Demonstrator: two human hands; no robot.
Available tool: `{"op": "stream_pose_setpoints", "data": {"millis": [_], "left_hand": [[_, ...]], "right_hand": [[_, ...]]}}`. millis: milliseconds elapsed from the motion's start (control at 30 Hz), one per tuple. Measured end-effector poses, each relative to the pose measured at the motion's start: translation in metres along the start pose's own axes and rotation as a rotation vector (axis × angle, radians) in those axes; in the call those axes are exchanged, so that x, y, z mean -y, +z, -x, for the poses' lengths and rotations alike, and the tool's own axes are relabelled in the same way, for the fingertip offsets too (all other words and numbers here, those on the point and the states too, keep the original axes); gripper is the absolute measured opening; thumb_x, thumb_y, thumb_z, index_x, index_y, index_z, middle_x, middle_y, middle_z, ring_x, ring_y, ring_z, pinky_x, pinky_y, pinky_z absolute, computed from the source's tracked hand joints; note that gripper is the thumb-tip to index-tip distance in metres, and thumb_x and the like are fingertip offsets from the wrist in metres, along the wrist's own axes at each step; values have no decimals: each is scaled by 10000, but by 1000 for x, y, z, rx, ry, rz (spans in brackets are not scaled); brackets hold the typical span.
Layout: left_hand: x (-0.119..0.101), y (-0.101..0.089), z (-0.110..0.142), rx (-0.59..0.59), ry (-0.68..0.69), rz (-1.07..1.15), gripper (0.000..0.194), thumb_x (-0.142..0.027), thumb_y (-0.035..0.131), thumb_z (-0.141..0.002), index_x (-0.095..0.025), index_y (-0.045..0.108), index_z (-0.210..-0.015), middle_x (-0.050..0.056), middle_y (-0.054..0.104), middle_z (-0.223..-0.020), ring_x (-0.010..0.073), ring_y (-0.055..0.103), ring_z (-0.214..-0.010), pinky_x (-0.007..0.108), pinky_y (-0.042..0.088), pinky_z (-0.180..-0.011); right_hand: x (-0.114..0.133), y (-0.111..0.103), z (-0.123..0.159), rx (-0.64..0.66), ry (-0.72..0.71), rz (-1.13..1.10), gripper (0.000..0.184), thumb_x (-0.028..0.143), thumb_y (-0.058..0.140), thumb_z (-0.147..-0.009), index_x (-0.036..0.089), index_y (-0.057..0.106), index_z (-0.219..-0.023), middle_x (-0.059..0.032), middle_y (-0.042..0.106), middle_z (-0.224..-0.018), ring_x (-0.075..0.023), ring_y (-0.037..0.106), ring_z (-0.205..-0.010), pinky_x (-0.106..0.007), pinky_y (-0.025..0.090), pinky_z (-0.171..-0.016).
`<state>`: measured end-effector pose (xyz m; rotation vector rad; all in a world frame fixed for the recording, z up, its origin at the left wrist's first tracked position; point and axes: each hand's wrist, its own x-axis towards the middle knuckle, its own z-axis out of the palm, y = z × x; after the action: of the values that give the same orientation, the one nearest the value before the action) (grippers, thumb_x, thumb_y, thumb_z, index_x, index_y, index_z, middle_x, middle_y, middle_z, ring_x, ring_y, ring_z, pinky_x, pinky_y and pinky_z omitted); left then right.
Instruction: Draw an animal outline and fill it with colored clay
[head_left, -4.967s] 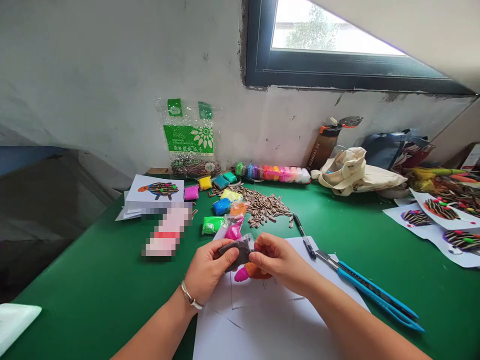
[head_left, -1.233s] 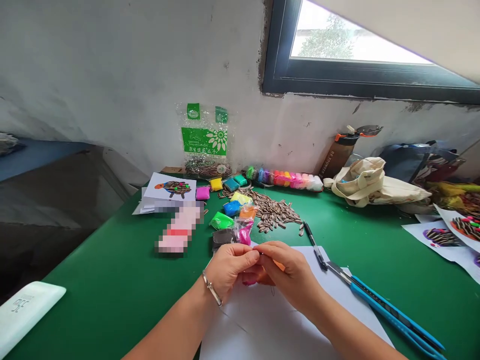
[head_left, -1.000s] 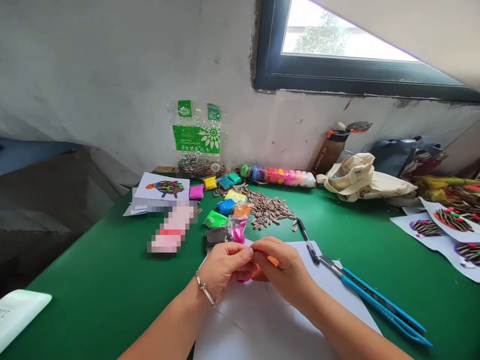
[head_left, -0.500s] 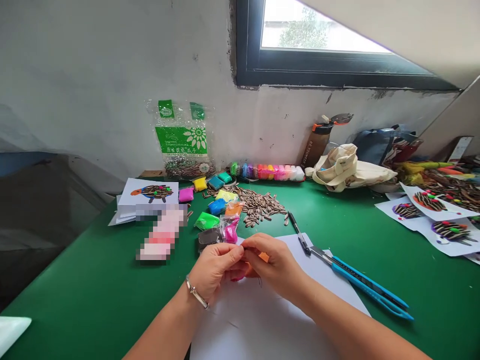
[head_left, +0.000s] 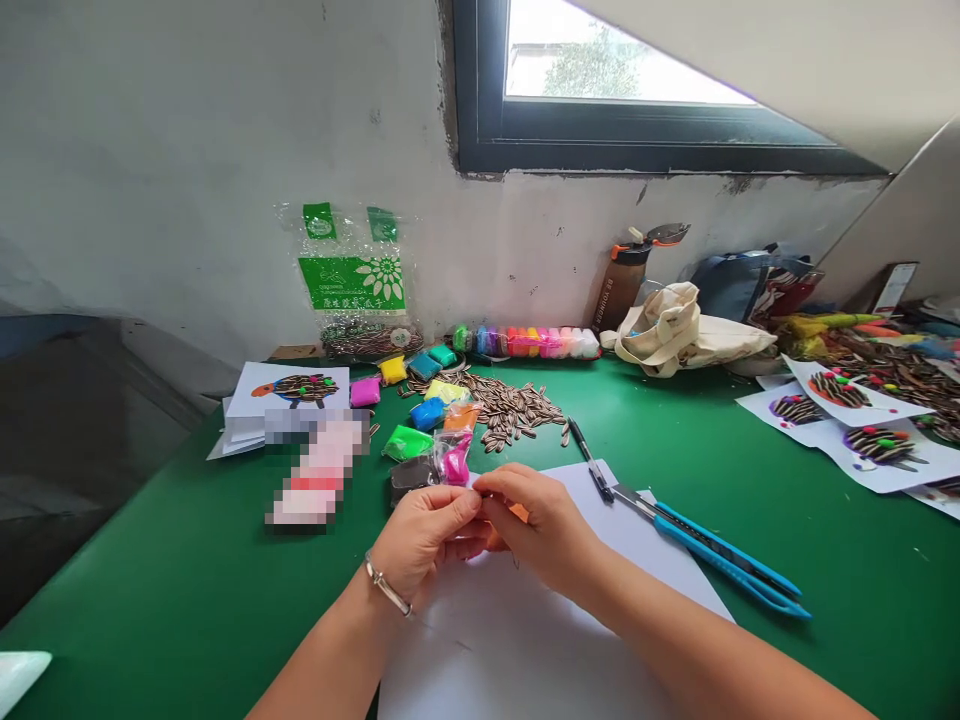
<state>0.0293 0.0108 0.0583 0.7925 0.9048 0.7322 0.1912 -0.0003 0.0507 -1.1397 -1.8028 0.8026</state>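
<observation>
Above a sheet of white paper (head_left: 465,660), my left hand (head_left: 424,530) and my right hand (head_left: 544,525) meet with fingertips pinched together. A tiny dark bit seems to sit between the fingertips, too small and covered to name. Under the fingers, a patch of orange (head_left: 496,540) shows on the paper, mostly hidden by the hands. Just beyond my left hand lie a bag of dark clay (head_left: 412,478) and a bag of magenta clay (head_left: 455,464). A bracelet (head_left: 388,585) circles the left wrist.
Loose sunflower seeds (head_left: 517,405) are heaped behind the clay packets. A black pen (head_left: 590,460) and a blue utility knife (head_left: 727,555) lie to the right. Finished seed pictures (head_left: 296,385) sit at left, more seed pictures (head_left: 881,445) at right. A bottle (head_left: 624,285) stands by the wall.
The whole view has shifted slightly, so things on the table appear a little farther left. Both hands stay pinched together over the paper, with almost no movement.
</observation>
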Motion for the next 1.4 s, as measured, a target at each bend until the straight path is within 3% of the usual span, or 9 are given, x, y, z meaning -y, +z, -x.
{"op": "stream_pose_setpoints", "data": {"millis": [400, 733, 1033, 1400], "left_hand": [[0, 0, 1, -26, -30, -1, 395, -450, 855, -623, -102, 747, -776, 85, 704, -714, 176, 654, -695, 270, 501, -672], [0, -1, 1, -52, -20, -18, 416, -479, 845, -628, -106, 747, -784, 72, 699, -688, 159, 643, -660, 249, 482, -633], [0, 0, 0, -42, -17, -31, 419, -483, 837, -635, -98, 741, -771, 82, 695, -680, 171, 635, -660, 267, 470, -640], [0, 2, 1, -54, -9, -38, 424, -495, 834, -632, -104, 741, -764, 75, 693, -670, 170, 639, -643, 254, 466, -613]], "right_hand": [[0, 0, 1, 24, 31, 39, 184, 109, 524, -882, 192, 668, -803, -9, 586, -769, -103, 550, -659, -189, 446, -567], [2, 0, 0, 3, 9, -1, 174, 117, 550, -857, 211, 687, -911, -19, 606, -798, -120, 565, -696, -202, 469, -583], [0, 0, 1, 35, 60, 18, 202, 160, 515, -900, 200, 677, -786, -5, 560, -755, -95, 532, -624, -188, 444, -545], [-1, 0, 0, -3, 25, -13, 155, 150, 548, -883, 212, 690, -882, -17, 604, -794, -112, 566, -681, -196, 464, -581]]}}
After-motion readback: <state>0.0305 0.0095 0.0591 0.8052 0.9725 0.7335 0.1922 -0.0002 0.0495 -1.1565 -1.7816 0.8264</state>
